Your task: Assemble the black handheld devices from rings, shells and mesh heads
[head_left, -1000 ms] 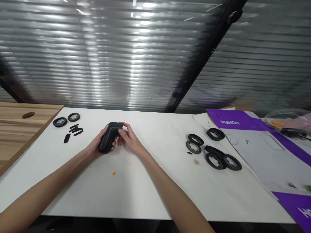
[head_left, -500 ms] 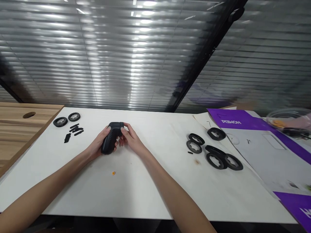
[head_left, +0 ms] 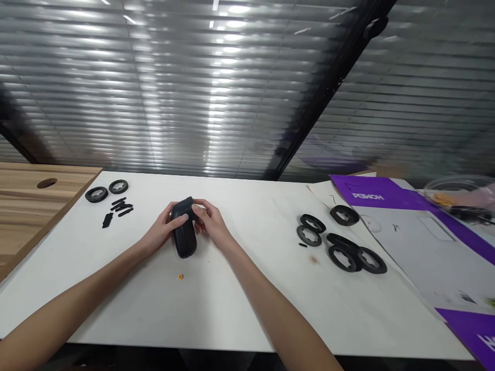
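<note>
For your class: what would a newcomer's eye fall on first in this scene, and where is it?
The eye goes first to the dark grip-shaped plastic piece, held between the left hand and the right hand near the middle of the white-covered table. To the right lies a cluster of black toothed rings. Beyond them, at the far right, a purple-and-grey printed card stands out.

The grip (head_left: 184, 232) is black; the paper sheet (head_left: 240, 314) is white; the rings (head_left: 343, 258) on the right are black; the far right card (head_left: 410, 242) is purple and gray; the left board (head_left: 34, 216) has brown stripes.
</note>
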`<action>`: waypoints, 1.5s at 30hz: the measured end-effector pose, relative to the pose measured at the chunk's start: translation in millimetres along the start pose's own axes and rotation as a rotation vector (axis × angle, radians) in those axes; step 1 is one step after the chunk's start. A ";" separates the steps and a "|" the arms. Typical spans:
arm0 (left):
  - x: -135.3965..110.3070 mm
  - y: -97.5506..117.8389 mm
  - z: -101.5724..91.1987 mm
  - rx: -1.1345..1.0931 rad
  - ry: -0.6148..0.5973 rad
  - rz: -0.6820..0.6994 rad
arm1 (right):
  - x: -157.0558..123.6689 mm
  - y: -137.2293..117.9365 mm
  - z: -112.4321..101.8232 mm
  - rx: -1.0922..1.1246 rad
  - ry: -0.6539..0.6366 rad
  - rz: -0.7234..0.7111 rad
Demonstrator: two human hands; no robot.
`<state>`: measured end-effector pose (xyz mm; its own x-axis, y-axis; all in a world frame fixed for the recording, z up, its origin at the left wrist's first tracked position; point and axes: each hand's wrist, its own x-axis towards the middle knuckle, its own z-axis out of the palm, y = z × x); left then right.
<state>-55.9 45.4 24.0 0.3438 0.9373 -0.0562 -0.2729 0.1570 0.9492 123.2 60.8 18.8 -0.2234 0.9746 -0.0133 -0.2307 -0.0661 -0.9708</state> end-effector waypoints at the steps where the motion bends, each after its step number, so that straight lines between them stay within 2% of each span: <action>1: -0.2 -1.1 -0.5 0.018 0.005 0.004 | -0.2 -0.5 0.8 -0.007 0.003 0.000; 5: -0.1 -4.3 -2.5 0.072 -0.008 0.001 | -0.6 -0.6 3.0 0.001 0.021 -0.014; 9: -0.1 -5.1 -1.7 0.036 -0.036 -0.024 | -1.1 0.2 2.6 -0.011 0.007 -0.033; 15: 3.8 -10.6 -1.5 -0.140 0.079 -0.057 | -5.4 -0.4 1.8 -0.080 -0.018 -0.097; 19: 9.7 -12.4 -5.6 -0.204 0.104 -0.084 | -10.2 2.1 3.4 -0.229 0.056 -0.261; 22: 12.2 -9.4 -8.4 -0.225 0.079 -0.123 | -13.3 4.1 3.3 -0.375 0.043 -0.391; 28: 12.2 -7.5 -8.0 -0.205 0.071 -0.142 | -16.0 5.4 -0.7 -0.563 -0.155 -0.312; 34: 14.0 -11.1 -9.5 -0.223 0.071 -0.165 | -20.9 0.2 -1.0 -0.691 -0.269 -0.275; 39: 14.6 -14.9 -10.9 -0.172 0.079 -0.152 | -24.5 -5.4 2.1 -0.726 -0.298 -0.235; 45: 5.1 -15.2 -6.1 0.050 0.108 -0.069 | -28.7 -1.6 6.7 -0.810 -0.301 -0.244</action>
<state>-55.5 49.6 7.3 0.2608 0.9533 -0.1522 -0.2054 0.2088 0.9561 123.6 31.5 22.3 -0.5209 0.8369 0.1681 0.4092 0.4176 -0.8113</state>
